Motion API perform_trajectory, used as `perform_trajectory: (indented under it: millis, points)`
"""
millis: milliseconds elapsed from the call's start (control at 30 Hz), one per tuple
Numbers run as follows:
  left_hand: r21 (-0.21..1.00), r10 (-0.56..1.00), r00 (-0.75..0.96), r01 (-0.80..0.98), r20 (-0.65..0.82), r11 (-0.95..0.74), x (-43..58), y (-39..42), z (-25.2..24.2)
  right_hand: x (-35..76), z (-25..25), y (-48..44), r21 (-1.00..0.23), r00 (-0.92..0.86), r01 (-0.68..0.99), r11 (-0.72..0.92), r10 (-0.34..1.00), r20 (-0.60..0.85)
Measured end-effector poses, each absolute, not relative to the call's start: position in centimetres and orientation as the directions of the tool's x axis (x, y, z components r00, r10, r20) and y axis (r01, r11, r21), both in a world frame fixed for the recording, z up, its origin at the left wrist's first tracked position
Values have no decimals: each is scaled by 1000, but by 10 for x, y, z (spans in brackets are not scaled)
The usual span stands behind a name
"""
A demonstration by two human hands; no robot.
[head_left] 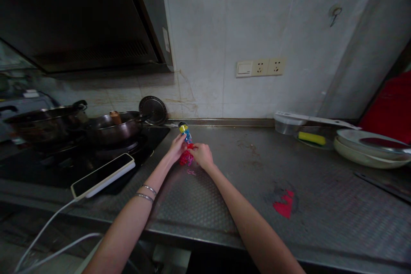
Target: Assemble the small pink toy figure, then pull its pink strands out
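Note:
My left hand is closed around a small clear tube with a dark end and bright yellow and blue inside. The tube stands tilted on the metal counter. My right hand is at its lower end, fingers pinched together at something red that I cannot make out. Under both hands lies a small heap of red and pink bits, which look like thin loops. A few pale pink loops lie on the counter just in front of the heap.
On the left, two pans stand on a black stove, near a white-cased phone with a cable. At right are stacked dishes, a yellow sponge, a clear tub and a dark knife-like strip. A red patch marks the counter.

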State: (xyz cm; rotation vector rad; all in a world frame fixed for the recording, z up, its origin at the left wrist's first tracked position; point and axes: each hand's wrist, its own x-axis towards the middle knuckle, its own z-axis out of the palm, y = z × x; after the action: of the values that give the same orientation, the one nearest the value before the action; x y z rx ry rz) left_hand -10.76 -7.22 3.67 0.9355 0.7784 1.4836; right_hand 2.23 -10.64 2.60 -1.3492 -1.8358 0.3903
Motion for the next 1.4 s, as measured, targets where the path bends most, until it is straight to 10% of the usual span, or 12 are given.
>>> perform_trajectory:
  millis: [733,1400]
  points:
    - [919,979,-5,-345,205,-194,-121,-79,51,27,22,-98,-702,-262,539,466,885,386]
    - [952,951,-45,-4,305,-305,-102,-79,45,29,50,-64,-917,86,148,371,918,386]
